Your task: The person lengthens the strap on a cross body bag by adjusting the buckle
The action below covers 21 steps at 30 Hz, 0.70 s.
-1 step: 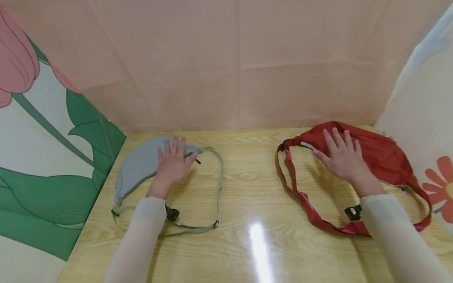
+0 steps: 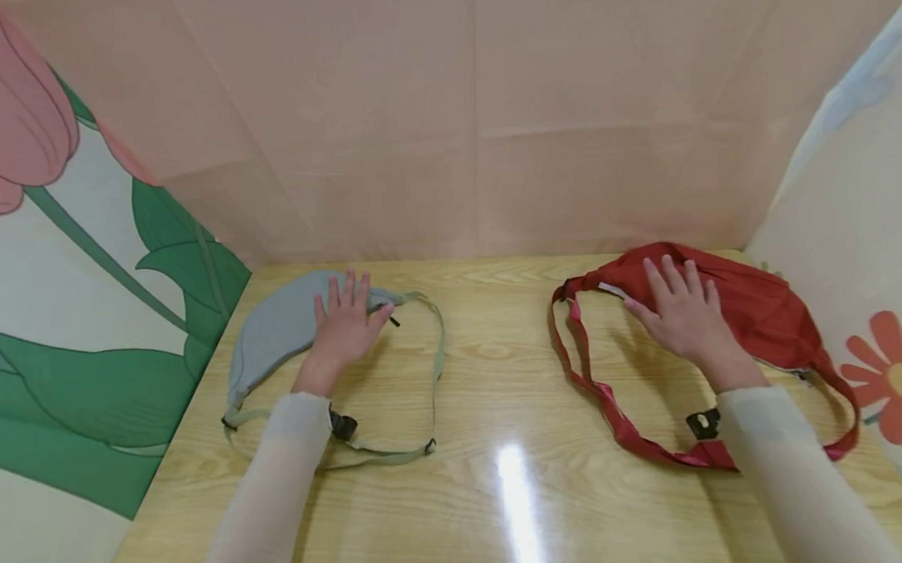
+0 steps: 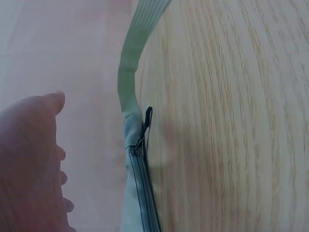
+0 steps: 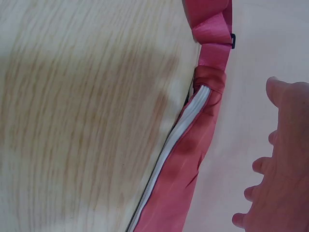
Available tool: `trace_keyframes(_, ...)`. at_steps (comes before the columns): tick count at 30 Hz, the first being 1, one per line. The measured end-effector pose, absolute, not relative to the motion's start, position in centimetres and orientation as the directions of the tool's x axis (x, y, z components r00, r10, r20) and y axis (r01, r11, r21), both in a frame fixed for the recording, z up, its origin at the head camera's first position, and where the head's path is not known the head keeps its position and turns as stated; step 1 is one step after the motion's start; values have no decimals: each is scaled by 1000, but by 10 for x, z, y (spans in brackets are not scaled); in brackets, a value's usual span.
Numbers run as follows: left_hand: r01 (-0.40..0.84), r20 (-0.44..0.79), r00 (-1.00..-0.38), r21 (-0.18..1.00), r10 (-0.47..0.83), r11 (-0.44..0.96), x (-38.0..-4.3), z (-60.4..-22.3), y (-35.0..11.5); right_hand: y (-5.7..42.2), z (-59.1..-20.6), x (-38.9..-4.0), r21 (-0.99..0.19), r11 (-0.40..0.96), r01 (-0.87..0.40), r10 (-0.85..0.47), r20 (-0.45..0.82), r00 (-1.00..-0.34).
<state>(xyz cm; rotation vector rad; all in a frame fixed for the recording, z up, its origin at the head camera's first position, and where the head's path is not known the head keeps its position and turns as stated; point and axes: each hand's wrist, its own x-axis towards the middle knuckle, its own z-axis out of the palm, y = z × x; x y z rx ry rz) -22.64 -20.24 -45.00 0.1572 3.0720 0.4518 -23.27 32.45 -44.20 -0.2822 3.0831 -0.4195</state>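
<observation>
A grey waist bag point(image 2: 274, 325) lies on the left of the table, its pale green strap looped toward the front with a black buckle point(image 2: 343, 425). My left hand point(image 2: 345, 332), fingers spread, is held over the bag's right part. In the left wrist view the bag's zipper point(image 3: 140, 169) and dark pull show, with the hand apart from them. On the right lies a red waist bag point(image 2: 771, 313) with a red strap point(image 2: 625, 428). Over its left part my right hand point(image 2: 684, 319) hovers, fingers straight and spread. The right wrist view shows its white zipper point(image 4: 178, 133); that hand holds nothing.
Both bags rest on a light wood-grain table point(image 2: 493, 366). A plain pinkish backdrop point(image 2: 471, 133) stands behind it. Printed panels with leaves point(image 2: 67, 384) and a red flower point(image 2: 891, 375) flank the sides. Another black buckle point(image 2: 703, 423) lies by my right sleeve.
</observation>
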Motion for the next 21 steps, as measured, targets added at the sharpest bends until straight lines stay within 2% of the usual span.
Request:
trace_keyframes(12, 95, -20, -994, 293, 105, 951, -222, -444, -205, 324, -442, -230, -261, 944, -204, -200, 41, -979)
trace_keyframes(21, 146, 14, -989, 256, 147, 956, -207, -430, -197, 299, -424, -216, -276, 918, -284, -263, 111, -958)
